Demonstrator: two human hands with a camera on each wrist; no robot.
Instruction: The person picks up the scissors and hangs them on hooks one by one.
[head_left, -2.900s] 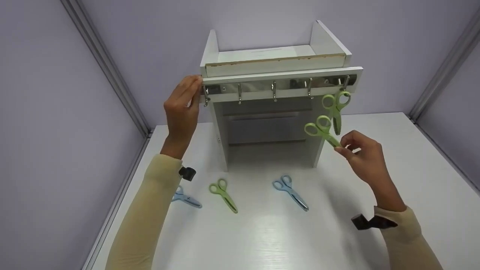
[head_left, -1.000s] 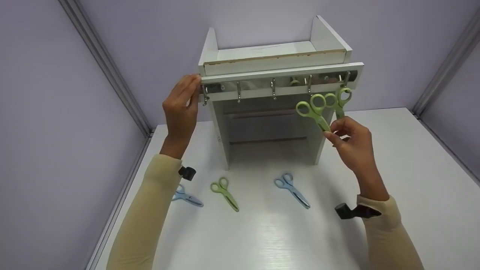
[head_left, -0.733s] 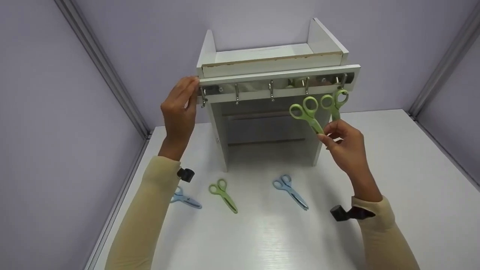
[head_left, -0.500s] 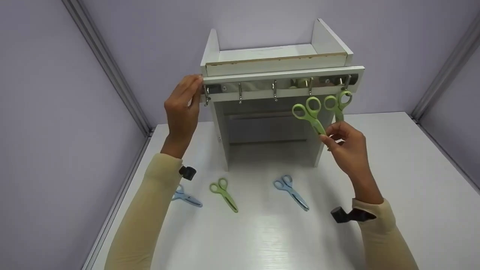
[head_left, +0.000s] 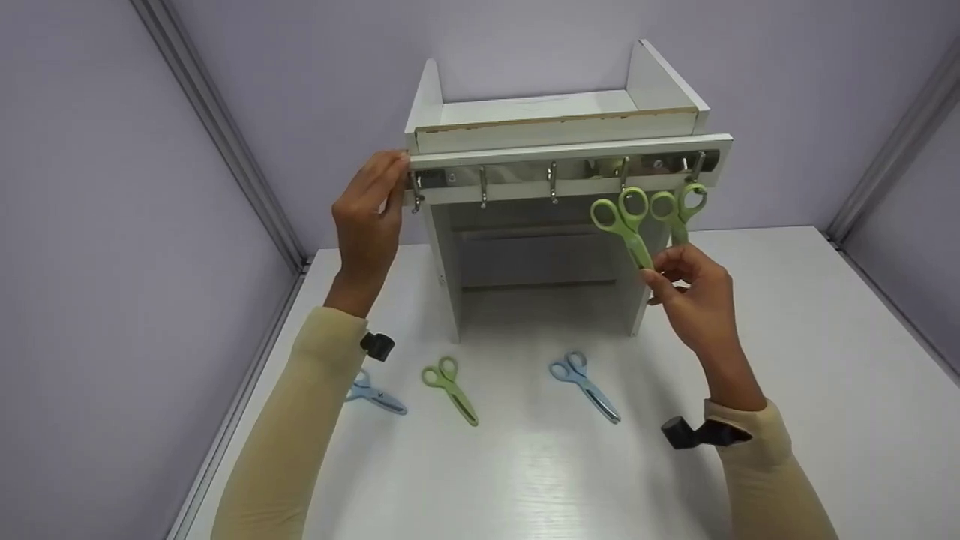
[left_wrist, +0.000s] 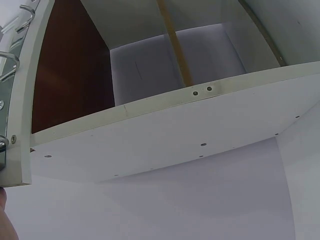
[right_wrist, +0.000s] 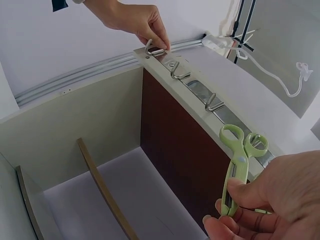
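My right hand (head_left: pixel 651 274) pinches a pair of green scissors (head_left: pixel 624 217) by the blades, handles up. Their rings sit just under the second hook from the right (head_left: pixel 624 172) on the metal hook rail (head_left: pixel 517 178) of a white cabinet (head_left: pixel 555 120). I cannot tell whether a ring is over the hook. A second green pair (head_left: pixel 679 208) hangs from the rightmost hook. My left hand (head_left: pixel 394 176) rests with straight fingers on the rail's left end. The right wrist view shows the held scissors (right_wrist: pixel 237 165), my right hand (right_wrist: pixel 225 212) and the left hand (right_wrist: pixel 152 40) far along the rail (right_wrist: pixel 200 90).
On the white table (head_left: pixel 825 337) in front of the cabinet lie blue scissors (head_left: pixel 375 396), green scissors (head_left: pixel 450 390) and another blue pair (head_left: pixel 585 386). Grey walls stand close on both sides. The left wrist view shows only the cabinet's underside (left_wrist: pixel 165 135).
My right hand has carried the green scissors up and left, from beside the hanging pair to under the second hook from the right. The left hand has stayed on the rail's end.
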